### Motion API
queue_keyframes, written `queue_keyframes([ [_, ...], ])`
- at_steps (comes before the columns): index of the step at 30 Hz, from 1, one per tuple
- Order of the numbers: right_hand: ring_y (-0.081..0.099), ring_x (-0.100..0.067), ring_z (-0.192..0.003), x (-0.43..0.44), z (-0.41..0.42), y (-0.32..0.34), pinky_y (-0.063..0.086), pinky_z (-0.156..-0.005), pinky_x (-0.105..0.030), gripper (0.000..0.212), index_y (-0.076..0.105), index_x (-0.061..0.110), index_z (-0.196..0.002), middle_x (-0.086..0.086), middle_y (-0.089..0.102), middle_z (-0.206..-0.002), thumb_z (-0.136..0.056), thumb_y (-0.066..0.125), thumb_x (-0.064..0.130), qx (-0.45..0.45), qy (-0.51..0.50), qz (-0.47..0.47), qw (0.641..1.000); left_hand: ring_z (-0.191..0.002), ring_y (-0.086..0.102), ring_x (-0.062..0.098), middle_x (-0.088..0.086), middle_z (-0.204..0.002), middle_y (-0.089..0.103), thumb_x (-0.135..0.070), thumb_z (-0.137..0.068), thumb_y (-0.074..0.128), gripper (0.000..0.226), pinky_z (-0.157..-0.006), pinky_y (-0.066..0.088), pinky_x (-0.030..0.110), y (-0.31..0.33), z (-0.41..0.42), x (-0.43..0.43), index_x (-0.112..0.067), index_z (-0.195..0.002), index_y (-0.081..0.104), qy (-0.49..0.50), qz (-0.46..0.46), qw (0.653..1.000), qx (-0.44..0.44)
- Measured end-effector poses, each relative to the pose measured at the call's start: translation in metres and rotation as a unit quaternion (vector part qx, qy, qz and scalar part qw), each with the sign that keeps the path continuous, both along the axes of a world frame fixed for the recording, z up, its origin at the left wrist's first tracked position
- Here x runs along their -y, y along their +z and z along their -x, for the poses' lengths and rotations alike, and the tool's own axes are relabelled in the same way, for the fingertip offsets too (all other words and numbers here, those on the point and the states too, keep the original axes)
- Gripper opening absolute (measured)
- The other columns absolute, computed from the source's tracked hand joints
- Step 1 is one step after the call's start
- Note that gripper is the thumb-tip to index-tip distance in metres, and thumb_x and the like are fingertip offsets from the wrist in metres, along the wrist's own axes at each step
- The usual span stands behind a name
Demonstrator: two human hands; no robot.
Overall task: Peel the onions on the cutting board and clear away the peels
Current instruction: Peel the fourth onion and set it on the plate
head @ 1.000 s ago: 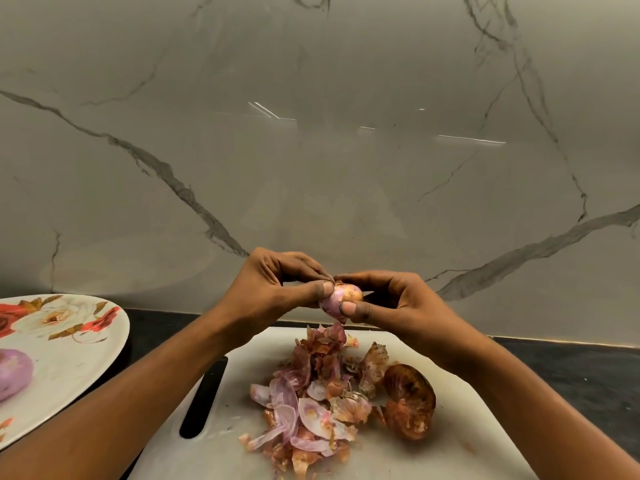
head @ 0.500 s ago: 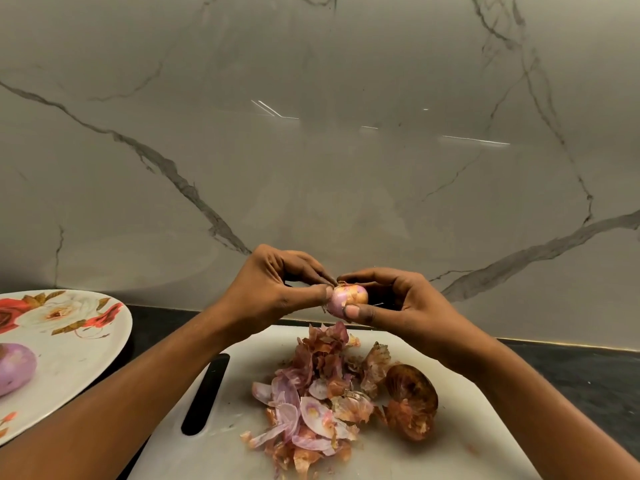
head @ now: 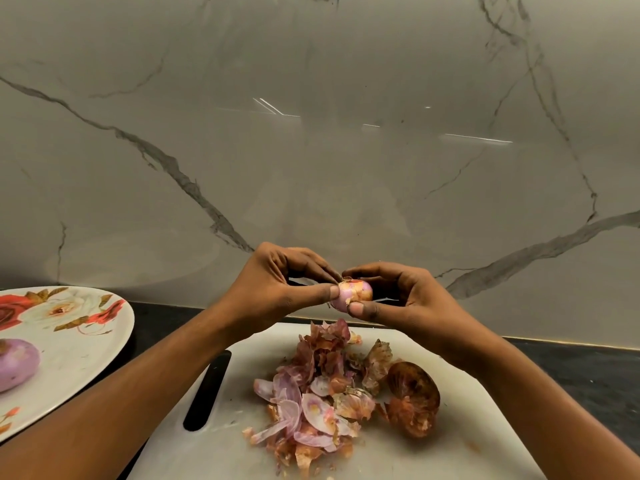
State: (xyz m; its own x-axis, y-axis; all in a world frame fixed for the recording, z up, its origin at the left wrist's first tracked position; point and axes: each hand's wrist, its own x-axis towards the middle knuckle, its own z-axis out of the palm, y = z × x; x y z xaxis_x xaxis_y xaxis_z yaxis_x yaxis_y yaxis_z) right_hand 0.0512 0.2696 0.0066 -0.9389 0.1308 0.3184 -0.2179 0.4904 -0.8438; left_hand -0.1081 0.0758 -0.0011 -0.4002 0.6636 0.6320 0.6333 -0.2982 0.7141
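Head view: left thumb and fingertips (head: pixel 333 292) pinch the left end of a small, partly skinned pink-and-tan onion (head: pixel 354 294), while the right thumb (head: pixel 360 309) presses from below and the right fingers curl over its top. The onion's long axis lies roughly left to right, with its stringy tip up by the left fingertips. Left hand (head: pixel 273 289) and right hand (head: pixel 412 299) hold it in the air above the far edge of a white plastic cutting board (head: pixel 467 431). Below lies a heap of pink and brown peels (head: pixel 318 403), touched on the right by a brown unpeeled onion (head: pixel 414 400). A flowered oval plate (head: pixel 79 344) at left carries a peeled purple onion (head: pixel 15 367).
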Motion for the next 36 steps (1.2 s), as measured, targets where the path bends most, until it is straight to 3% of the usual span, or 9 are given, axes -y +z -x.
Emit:
queue_keyframes([
  [5,0.074,-0.020,-0.113,0.002,0.000,0.000,0.063,-0.095,-0.038,0.046,0.073,0.023,-0.128,0.001,0.077,-0.120,-0.083,0.085,0.020,0.002,0.015,0.009,1.000,-0.087,0.077,0.027,0.006,-0.089,0.080,0.003,-0.083,0.083,0.011,-0.080,0.065,0.042,-0.002,0.003,-0.001,-0.005,-0.090,0.083,0.048,-0.014,0.999,-0.009],
  [8,0.074,-0.020,-0.113,0.002,0.001,0.000,0.062,-0.097,-0.039,0.046,0.073,0.024,-0.128,0.001,0.077,-0.121,-0.084,0.084,0.021,0.002,0.014,0.016,1.000,-0.087,0.077,0.027,0.007,-0.089,0.080,-0.002,-0.083,0.085,0.010,-0.079,0.065,0.040,-0.002,0.002,-0.002,-0.004,-0.093,0.083,0.042,-0.014,0.999,0.013],
  [11,0.074,-0.020,-0.113,0.003,-0.001,0.001,0.063,-0.096,-0.038,0.046,0.072,0.024,-0.129,0.001,0.077,-0.120,-0.085,0.085,0.020,0.000,0.012,0.012,1.000,-0.091,0.079,0.026,0.009,-0.094,0.081,-0.014,-0.077,0.088,0.025,-0.083,0.065,0.038,-0.001,-0.003,-0.003,-0.003,-0.098,0.082,0.011,0.000,0.999,0.038],
  [15,0.075,-0.019,-0.111,0.004,-0.001,0.000,0.063,-0.094,-0.036,0.047,0.073,0.025,-0.128,0.002,0.078,-0.118,-0.083,0.086,0.020,-0.001,0.005,-0.001,1.000,-0.091,0.077,0.028,0.011,-0.095,0.080,-0.013,-0.075,0.087,0.025,-0.080,0.062,0.032,0.000,-0.003,-0.003,0.000,-0.096,0.082,-0.014,-0.005,0.999,0.045],
  [22,0.075,-0.020,-0.112,0.003,-0.003,0.004,0.063,-0.094,-0.035,0.045,0.073,0.025,-0.127,0.000,0.078,-0.120,-0.084,0.085,0.017,-0.006,0.002,0.023,1.000,-0.093,0.077,0.028,0.010,-0.097,0.080,0.009,-0.088,0.076,0.017,-0.077,0.063,0.030,-0.002,-0.001,-0.004,-0.002,-0.097,0.083,0.002,-0.016,0.999,0.038],
  [25,0.074,-0.019,-0.115,0.002,-0.003,0.005,0.061,-0.096,-0.031,0.043,0.072,0.022,-0.129,0.001,0.078,-0.121,-0.087,0.082,0.015,-0.008,0.004,0.036,0.999,-0.096,0.077,0.029,0.010,-0.098,0.081,-0.001,-0.086,0.079,0.014,-0.081,0.064,0.034,-0.001,-0.002,-0.004,-0.003,-0.100,0.082,-0.007,-0.027,0.998,0.055],
  [27,0.073,-0.019,-0.115,0.003,-0.002,0.005,0.060,-0.097,-0.029,0.041,0.071,0.019,-0.130,0.000,0.078,-0.121,-0.090,0.080,0.014,-0.005,0.008,0.043,0.999,-0.098,0.078,0.028,0.010,-0.100,0.081,-0.013,-0.081,0.082,0.025,-0.086,0.064,0.037,-0.001,-0.004,-0.003,-0.002,-0.103,0.081,-0.015,-0.028,0.998,0.051],
  [30,0.074,-0.020,-0.114,0.003,-0.001,0.004,0.060,-0.096,-0.029,0.039,0.071,0.018,-0.129,-0.002,0.078,-0.120,-0.091,0.079,0.015,0.002,0.007,0.048,0.999,-0.100,0.078,0.028,0.010,-0.102,0.081,-0.017,-0.075,0.086,0.033,-0.089,0.064,0.040,-0.001,-0.006,-0.002,-0.002,-0.104,0.081,-0.015,-0.017,0.999,0.044],
  [36,0.077,-0.033,-0.107,0.004,0.002,0.005,0.063,-0.092,-0.033,0.037,0.068,0.007,-0.129,-0.014,0.078,-0.117,-0.094,0.072,0.019,0.020,0.010,0.151,0.988,-0.093,0.078,0.027,0.008,-0.096,0.082,0.006,-0.086,0.079,0.019,-0.084,0.065,0.036,-0.002,-0.001,-0.004,-0.007,-0.100,0.083,0.018,-0.038,0.998,0.056],
])
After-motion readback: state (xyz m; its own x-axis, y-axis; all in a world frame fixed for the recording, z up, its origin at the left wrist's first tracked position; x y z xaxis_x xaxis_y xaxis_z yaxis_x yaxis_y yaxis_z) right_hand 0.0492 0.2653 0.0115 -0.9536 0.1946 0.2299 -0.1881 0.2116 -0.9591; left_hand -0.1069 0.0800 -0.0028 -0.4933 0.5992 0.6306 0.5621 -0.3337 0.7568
